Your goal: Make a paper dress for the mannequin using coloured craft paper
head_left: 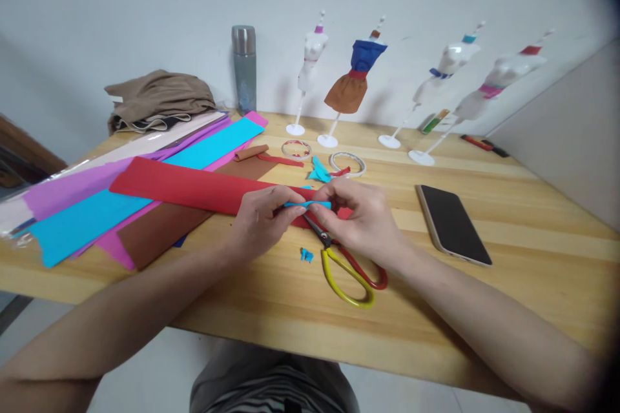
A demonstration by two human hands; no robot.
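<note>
My left hand (pixel 261 216) and my right hand (pixel 356 216) pinch the two ends of a small blue paper strip (pixel 307 204) just above the table. Both hands hover over the near end of a red paper sheet (pixel 194 187). Scissors with one yellow and one red handle (pixel 346 268) lie on the wood right below my right hand. A tiny blue paper scrap (pixel 307 255) rests beside the scissors.
Blue, pink, purple and brown paper sheets (pixel 97 216) fan out at left. A black phone (pixel 453 222) lies at right. Several small mannequins, one in a blue and brown dress (pixel 356 74), stand at the back with tape rolls (pixel 347 163), a flask (pixel 244 68) and folded cloth (pixel 159 100).
</note>
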